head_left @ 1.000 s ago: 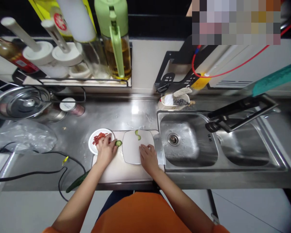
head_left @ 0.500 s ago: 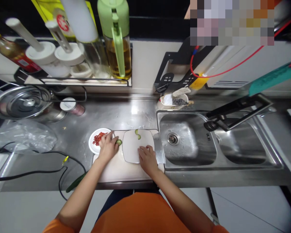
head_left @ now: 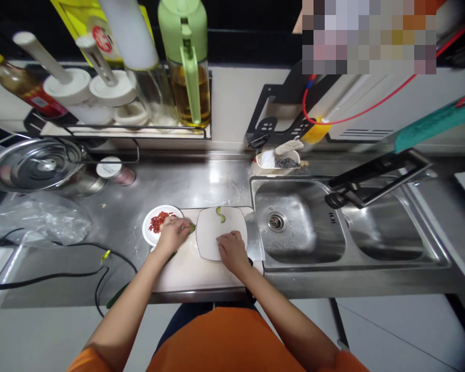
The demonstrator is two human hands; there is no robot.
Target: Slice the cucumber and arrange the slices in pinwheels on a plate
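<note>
My left hand (head_left: 172, 233) is closed around the end of a green cucumber (head_left: 191, 227) on the pale cutting board (head_left: 186, 274). Its fingers sit between a small round plate of chopped red chilli (head_left: 155, 223) and a white square plate (head_left: 219, 230). My right hand (head_left: 230, 249) lies on the near edge of that square plate with the fingers curled down on it. Two green cucumber slices (head_left: 220, 214) lie at the plate's far edge. A flat metal blade (head_left: 254, 235) lies on the board to the right of the plate.
A steel double sink (head_left: 306, 232) with a black rack (head_left: 375, 178) over it lies to the right. A shelf of bottles (head_left: 184, 62) stands at the back. A steel pot lid (head_left: 33, 165), a clear bag (head_left: 34, 219) and black cables (head_left: 62, 274) are at the left.
My left hand has closed further over the cucumber end, so less of it shows. My right hand slid slightly left along the square plate's near edge.
</note>
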